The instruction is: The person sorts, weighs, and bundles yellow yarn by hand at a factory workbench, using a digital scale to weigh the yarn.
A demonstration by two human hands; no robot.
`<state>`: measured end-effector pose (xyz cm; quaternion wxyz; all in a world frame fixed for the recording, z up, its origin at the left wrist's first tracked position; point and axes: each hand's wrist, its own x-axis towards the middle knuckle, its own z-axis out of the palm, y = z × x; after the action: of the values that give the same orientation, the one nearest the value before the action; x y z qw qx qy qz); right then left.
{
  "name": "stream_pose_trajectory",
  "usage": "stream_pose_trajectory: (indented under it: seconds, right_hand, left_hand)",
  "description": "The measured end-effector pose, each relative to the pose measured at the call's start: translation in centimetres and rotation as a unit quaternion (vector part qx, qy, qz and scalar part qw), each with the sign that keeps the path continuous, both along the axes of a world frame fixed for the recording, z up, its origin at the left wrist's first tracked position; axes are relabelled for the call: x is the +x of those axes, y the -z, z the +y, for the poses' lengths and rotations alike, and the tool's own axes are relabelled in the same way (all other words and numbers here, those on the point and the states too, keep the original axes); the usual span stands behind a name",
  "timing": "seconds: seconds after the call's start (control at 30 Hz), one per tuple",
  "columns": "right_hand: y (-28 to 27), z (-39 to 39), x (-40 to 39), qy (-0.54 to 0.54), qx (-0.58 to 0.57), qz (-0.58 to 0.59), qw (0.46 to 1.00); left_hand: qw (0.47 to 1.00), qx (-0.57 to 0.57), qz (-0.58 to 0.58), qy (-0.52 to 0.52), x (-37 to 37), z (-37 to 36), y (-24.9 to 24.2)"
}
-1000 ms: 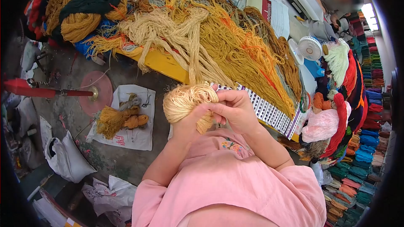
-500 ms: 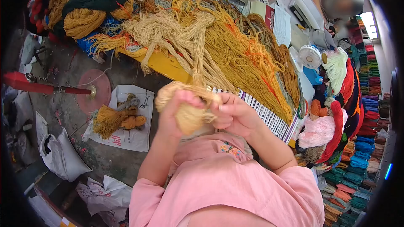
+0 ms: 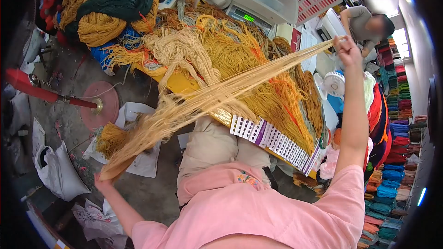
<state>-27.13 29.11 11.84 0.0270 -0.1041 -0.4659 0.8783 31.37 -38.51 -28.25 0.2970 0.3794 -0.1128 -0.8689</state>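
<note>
A pale yellow skein of yarn (image 3: 221, 94) is stretched diagonally across the view between my two hands. At the upper right, my right hand (image 3: 348, 50) is closed around one end, where the strands draw into a narrow band. My left hand (image 3: 104, 182) is at the lower left at the skein's wide other end; its fingers are mostly hidden behind the yarn. Beneath the stretched strands lie loose cream yarn (image 3: 177, 48) and a mound of mustard yarn (image 3: 226, 46) on the yellow table (image 3: 182, 84). A white card with rows of holes (image 3: 281, 140) lies along the near edge.
A digital scale (image 3: 249, 17) with a plastic tub (image 3: 265, 0) stands at the back. A small fan (image 3: 334, 84) is at the right. Another person (image 3: 369, 27) sits beyond. A red post base (image 3: 99, 106) and white sacks (image 3: 62, 170) stand on the floor at left.
My hands were close together over my lap with the skein bunched between them. They have moved far apart, right hand up and right, left hand down and left, pulling the skein out long.
</note>
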Motion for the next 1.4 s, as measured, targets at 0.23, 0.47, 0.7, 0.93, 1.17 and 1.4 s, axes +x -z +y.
stream_pose_trajectory:
  seconds: [0.23, 0.47, 0.7, 0.93, 1.17, 1.4]
  right_hand:
    - [-6.0, -10.7, 2.4, -0.283, 0.169, 0.028, 0.944]
    - [-14.1, -11.7, -6.4, -0.306, 0.278, 0.15, 0.898]
    - [-20.2, -6.4, -13.3, 0.039, 0.524, 0.294, 0.799]
    - [-6.8, -15.9, -11.2, -0.03, 0.841, 0.301, 0.449]
    - [9.5, -15.2, -2.5, -0.13, 0.856, 0.208, 0.455]
    - [14.0, -15.6, 11.9, -0.097, 0.599, 0.169, 0.777]
  left_hand:
    - [0.896, 0.013, -0.349, -0.272, 8.6, -1.8, -2.5]
    - [0.982, -0.008, -0.188, -0.037, -1.6, 9.5, -7.4]
    - [0.966, 0.063, -0.087, 0.234, -6.4, 14.0, -7.8]
    - [0.935, 0.107, -0.111, 0.321, -13.4, 16.6, -11.4]
    - [0.892, 0.115, 0.128, 0.417, -16.8, 20.8, -14.6]
    - [0.742, 0.071, 0.357, 0.563, -27.9, 27.0, -21.5]
